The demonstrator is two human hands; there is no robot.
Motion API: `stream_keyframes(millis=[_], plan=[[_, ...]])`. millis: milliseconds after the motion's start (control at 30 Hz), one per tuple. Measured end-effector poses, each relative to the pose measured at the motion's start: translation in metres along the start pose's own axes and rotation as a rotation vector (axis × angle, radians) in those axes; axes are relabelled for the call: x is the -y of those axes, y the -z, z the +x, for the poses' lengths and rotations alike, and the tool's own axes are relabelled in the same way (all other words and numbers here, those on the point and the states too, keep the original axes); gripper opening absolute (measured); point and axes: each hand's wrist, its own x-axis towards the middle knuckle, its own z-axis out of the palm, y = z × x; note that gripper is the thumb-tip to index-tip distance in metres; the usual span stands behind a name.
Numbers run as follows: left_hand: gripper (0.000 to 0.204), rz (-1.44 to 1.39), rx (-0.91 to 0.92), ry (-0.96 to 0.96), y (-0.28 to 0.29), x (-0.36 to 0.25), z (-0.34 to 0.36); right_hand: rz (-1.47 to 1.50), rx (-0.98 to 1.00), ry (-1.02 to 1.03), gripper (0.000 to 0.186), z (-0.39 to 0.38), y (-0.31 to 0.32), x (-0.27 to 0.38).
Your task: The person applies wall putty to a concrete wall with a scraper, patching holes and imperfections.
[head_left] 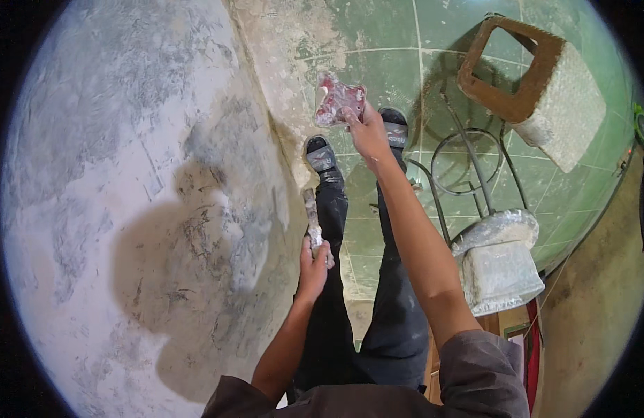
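Low in front of me, my left hand [313, 270] is closed around the handle of a narrow scraper [312, 212] crusted with white plaster. Its blade points away from me, beside the wall, and looks apart from it. Farther out, my right hand [369, 132] grips the near right edge of a flat red plate [341, 101] with inward-curving sides, thumb on top. White smears cover much of the plate, and a small pale lump sits at its left edge. To the left rises a wall [78, 209] with patchy white and grey plaster; my shadow falls on it.
A round-seated metal stool [500, 226] stands at my right, bearing a plaster-coated square container [500, 275]. Beyond it is a pale woven box-like stool [566, 104] with a brown open frame. Green tiles [378, 73] carry plaster spills along the wall's foot. My sandalled feet stand between.
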Motion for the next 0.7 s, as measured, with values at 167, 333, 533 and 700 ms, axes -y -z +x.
stream_keyframes(millis=[167, 333, 533, 700], plan=[[0.014, 0.035, 0.083, 0.014, -0.015, -0.004, 0.001, -0.139, 0.008, -0.048, 0.020, 0.021, 0.004, -0.040], [0.023, 0.175, 0.046, -0.077, -0.024, -0.047, 0.022, -0.103, -0.060, -0.165, 0.031, 0.029, 0.014, -0.055], [0.028, 0.247, 0.135, -0.320, -0.044, -0.080, 0.097, -0.446, -0.112, 0.090, 0.026, 0.060, 0.012, -0.105], [0.030, 0.175, 0.319, -0.351, -0.074, -0.092, 0.150, -0.507, -0.077, 0.132, 0.023, 0.084, -0.040, -0.164]])
